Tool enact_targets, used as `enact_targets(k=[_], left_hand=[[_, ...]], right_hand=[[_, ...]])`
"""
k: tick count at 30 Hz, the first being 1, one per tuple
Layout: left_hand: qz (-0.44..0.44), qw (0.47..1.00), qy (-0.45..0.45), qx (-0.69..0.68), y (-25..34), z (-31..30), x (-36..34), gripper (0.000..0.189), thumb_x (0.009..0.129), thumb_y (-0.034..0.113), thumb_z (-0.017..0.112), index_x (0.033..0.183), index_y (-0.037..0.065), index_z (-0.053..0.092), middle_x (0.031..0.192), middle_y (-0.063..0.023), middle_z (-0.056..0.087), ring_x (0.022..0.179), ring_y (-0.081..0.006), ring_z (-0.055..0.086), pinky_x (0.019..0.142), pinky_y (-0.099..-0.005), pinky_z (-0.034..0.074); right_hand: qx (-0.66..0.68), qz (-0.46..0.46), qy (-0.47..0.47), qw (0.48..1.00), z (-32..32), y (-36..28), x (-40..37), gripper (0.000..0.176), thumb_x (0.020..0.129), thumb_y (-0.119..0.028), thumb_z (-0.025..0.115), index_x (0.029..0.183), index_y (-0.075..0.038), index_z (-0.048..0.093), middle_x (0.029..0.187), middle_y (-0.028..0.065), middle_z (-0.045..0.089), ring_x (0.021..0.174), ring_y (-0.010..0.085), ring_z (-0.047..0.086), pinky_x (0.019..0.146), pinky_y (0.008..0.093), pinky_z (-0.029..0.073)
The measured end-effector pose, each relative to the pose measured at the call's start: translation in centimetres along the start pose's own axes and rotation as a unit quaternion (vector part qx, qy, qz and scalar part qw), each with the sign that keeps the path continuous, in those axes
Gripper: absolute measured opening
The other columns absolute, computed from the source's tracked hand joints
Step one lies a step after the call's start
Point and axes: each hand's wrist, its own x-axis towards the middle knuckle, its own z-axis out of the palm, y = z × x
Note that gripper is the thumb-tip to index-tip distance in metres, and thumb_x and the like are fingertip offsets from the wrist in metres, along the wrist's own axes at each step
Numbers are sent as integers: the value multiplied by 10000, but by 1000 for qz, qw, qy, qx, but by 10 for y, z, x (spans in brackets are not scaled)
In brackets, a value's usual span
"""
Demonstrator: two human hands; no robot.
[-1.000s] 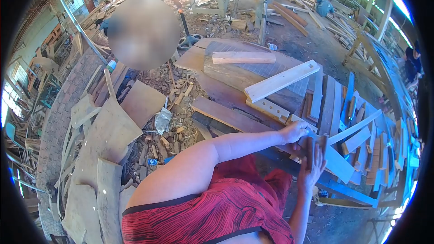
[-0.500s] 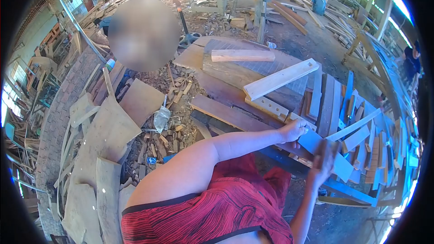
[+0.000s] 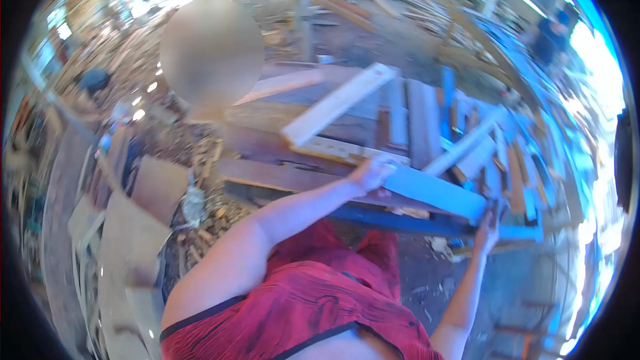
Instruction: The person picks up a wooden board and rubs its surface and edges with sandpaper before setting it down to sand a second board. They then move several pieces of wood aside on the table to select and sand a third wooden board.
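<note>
Right hand (image 3: 488, 230): shifted since the earlier frame to the 4 o'clock end of the board (image 3: 437, 193); fingers at its edge, their grip too blurred to tell.
Left hand (image 3: 373, 175): fingers closed on the board's 10 o'clock end, probably to steady it.
Board: slanting between both hands, likely supported at each end for control.
Beam (image 3: 340, 105): on the counter (image 3: 250, 141), 11 o'clock from the left hand.
Writing: none readable.

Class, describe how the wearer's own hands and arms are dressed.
The left hand and right hand wear no gloves. No sleeves cover the forearms. The top is red with dark wavy lines and black edging. Blur hides whether rings are worn.
</note>
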Motion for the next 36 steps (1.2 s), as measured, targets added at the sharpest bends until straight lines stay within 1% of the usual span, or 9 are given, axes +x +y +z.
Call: enact_targets(k=[2,4,7,8,9,12,16,20,36], left_hand=[[-14,1000,-5,-1,-1,1,2,281,915,198,536,1135,24,553,836,-86,625,547,-128,609,415,-216,485],[-51,998,8,20,8,5,4,275,902,195,577,1121,29,563,839,-81,631,551,-138,610,431,-233,497],[-142,987,-79,-6,7,-3,12,232,883,199,621,1051,41,594,747,-69,628,522,-156,609,416,-238,486],[-144,986,-89,4,10,-1,10,232,883,199,621,1051,41,594,747,-69,628,522,-156,609,416,-238,486],[-140,988,-59,-24,15,4,3,219,879,187,623,1034,34,603,778,-59,633,544,-152,612,440,-261,507],[-116,991,-39,-48,44,6,-7,206,858,173,648,996,22,620,802,-47,637,595,-144,617,471,-279,528],[-51,994,-20,-91,85,6,2,200,874,196,626,987,31,608,733,-62,626,537,-165,615,415,-271,472],[4,989,-24,-148,101,38,36,202,880,210,630,978,36,605,743,-65,623,551,-156,602,442,-266,470],[-113,982,80,-131,20,156,153,251,925,224,567,1129,83,527,821,-101,632,627,-192,643,516,-287,548]], right_hand=[[-81,-125,57,987,0,13,10,470,946,-181,477,1408,-263,451,1538,122,267,1416,269,258,1075,360,305],[-63,-80,111,989,10,13,13,471,933,-164,485,1391,-271,475,1530,99,294,1415,236,266,1061,378,324],[-205,-1,124,971,21,29,11,428,930,-186,496,1352,-255,520,1524,74,311,1374,230,342,1028,401,337],[-151,-8,154,976,24,33,12,388,941,-278,492,1318,-204,543,1440,89,414,1329,243,397,1071,444,250],[-97,-16,183,978,27,39,14,405,951,-370,488,1284,-153,565,1355,104,518,1283,255,452,1114,486,163],[-58,39,160,985,27,59,18,387,951,-357,492,1283,-172,563,1343,93,529,1290,251,441,1108,501,178],[-179,4,200,963,34,48,11,381,942,-287,500,1319,-246,539,1298,63,565,1258,241,460,1052,478,252],[-189,9,170,967,29,38,10,416,941,-298,491,1357,-308,483,1323,57,541,1290,233,441,1098,534,199],[-198,5,172,965,25,28,11,448,933,-255,504,1372,-324,456,1301,9,548,1273,203,448,1077,542,224]])
